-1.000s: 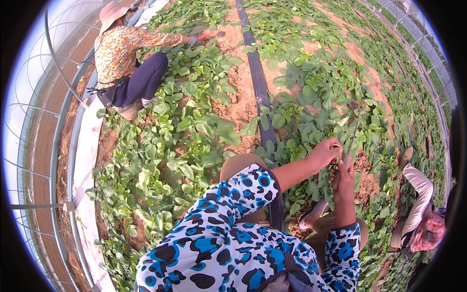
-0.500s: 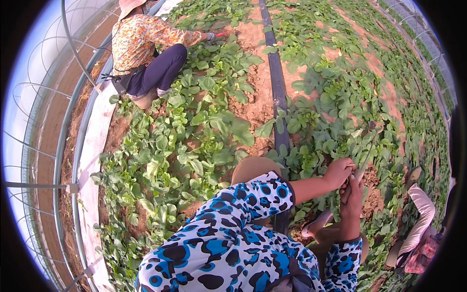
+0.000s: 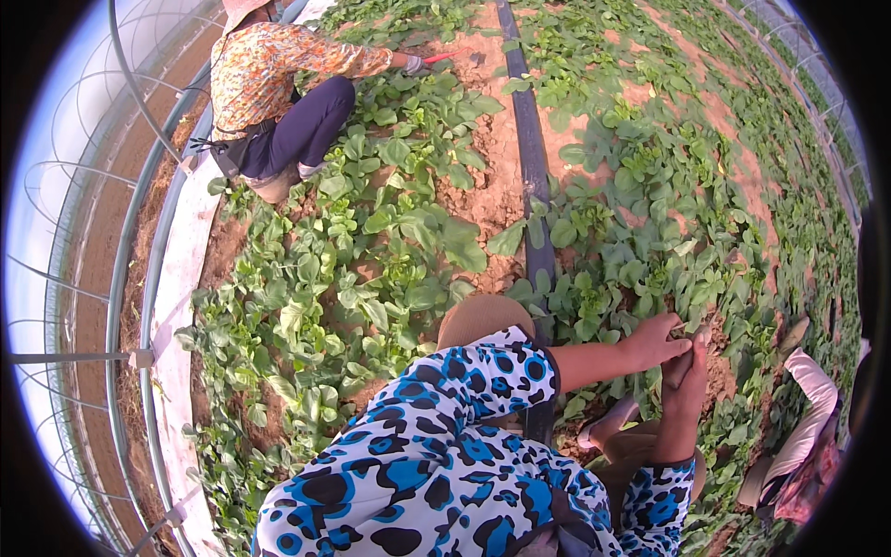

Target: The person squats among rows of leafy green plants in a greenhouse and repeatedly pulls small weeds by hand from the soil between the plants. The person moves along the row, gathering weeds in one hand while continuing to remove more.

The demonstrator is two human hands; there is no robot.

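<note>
My left hand reaches out from a blue, black and white spotted sleeve to a low leafy green plant growing in red-brown soil. Its fingers are pinched together on a stem at the plant's base. My right hand comes up from below, fingers pointing upward, and its tips touch the left hand's fingers at the same plant. Whether it grips anything is hidden.
A black irrigation hose runs up the bed between rows of leafy plants. Another person crouches at the top left, reaching into the plants with a red-handled tool. Metal hoops and white sheeting line the left edge. Pink cloth lies at the right.
The view has swung, so the crouching person now sits higher and further left. My two hands stay together at the same plant, slightly lower in the picture.
</note>
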